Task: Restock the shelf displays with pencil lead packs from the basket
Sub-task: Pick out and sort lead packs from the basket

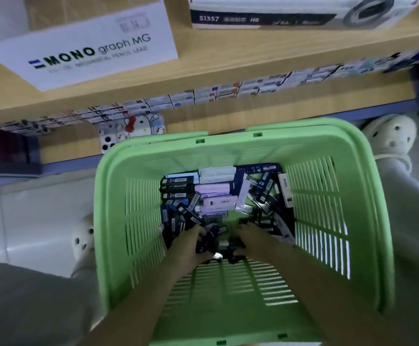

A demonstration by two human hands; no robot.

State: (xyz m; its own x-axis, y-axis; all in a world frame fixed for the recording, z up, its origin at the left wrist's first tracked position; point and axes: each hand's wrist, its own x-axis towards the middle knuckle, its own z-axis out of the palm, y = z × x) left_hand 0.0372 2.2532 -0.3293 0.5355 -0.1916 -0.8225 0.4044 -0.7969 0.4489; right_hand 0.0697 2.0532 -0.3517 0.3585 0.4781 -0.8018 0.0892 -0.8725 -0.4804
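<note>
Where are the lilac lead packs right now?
Head view, centre: lilac packs lie in the green basket, mid-pile, right of the stacked black packs.

- White box [83, 46], upper left: lies flat and askew; printed "MONO graph MG" with a blue, white and black flag mark; smaller print blurred.
- Brown carton [78, 8], top left: behind the white box, mostly out of frame.
- White and black box [290, 13], top right: side reads "S1357"; round dark graphic at its right end; other print blurred.
- Phone case [131, 132], left of centre: white, with cartoon figures, a red bow and camera cut-outs.
- Two white perforated clogs: one at right [390, 136], one at lower left [82, 238].
- Floor [28, 216], left: pale glossy tiles.
</note>
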